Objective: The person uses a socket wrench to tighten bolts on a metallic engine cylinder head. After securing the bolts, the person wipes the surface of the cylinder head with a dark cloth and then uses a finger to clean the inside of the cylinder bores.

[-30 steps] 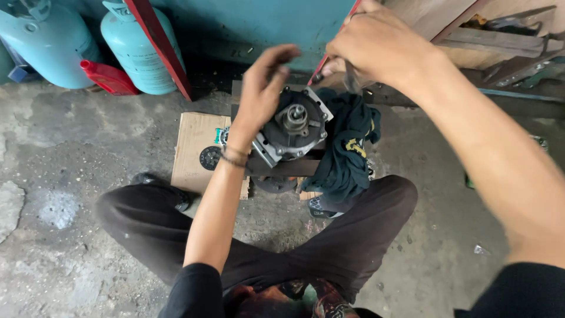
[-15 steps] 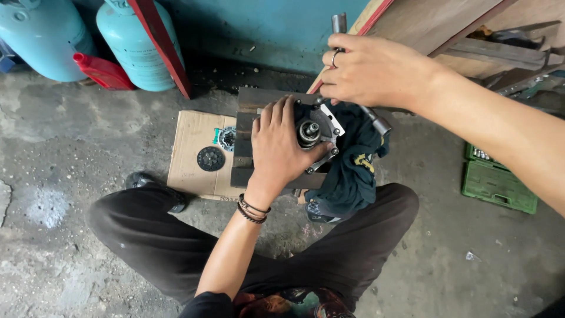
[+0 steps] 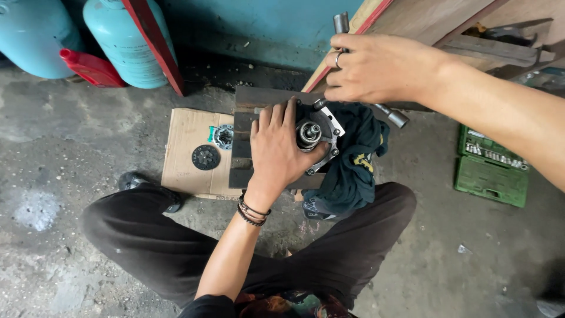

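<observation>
Metal assembly [image 3: 315, 136]: round grey mechanical part with a flat bolted plate, seated on a dark wooden block [image 3: 247, 141] on the floor, between the seated person's knees. Its central shaft points straight up toward the camera.

Left hand [image 3: 276, 154]: laid flat over the left side of the assembly, fingers spread and pressing down, thumb hooked round the plate's lower edge.

Right hand [image 3: 376, 68]: clamped round a cross-shaped socket wrench [image 3: 395, 116]. One arm of the wrench rises past the knuckles, another slants out lower right, and a third angles down onto the plate's upper edge.

Dark cloth [image 3: 353, 159]: bunched under and right of the assembly, draped off the block.

Cardboard sheet [image 3: 191, 154]: flat, just left of the block, carrying a black disc [image 3: 206, 157] and a smaller metal gear-like piece [image 3: 223, 136].

Green socket case [image 3: 492, 174]: open, well apart to the right; bare floor between.

Surroundings: stained concrete floor [image 3: 59, 147]; two pale blue gas cylinders [image 3: 120, 41] and a red container [image 3: 91, 68] against a blue wall; timber planks [image 3: 447, 23] upper right.
</observation>
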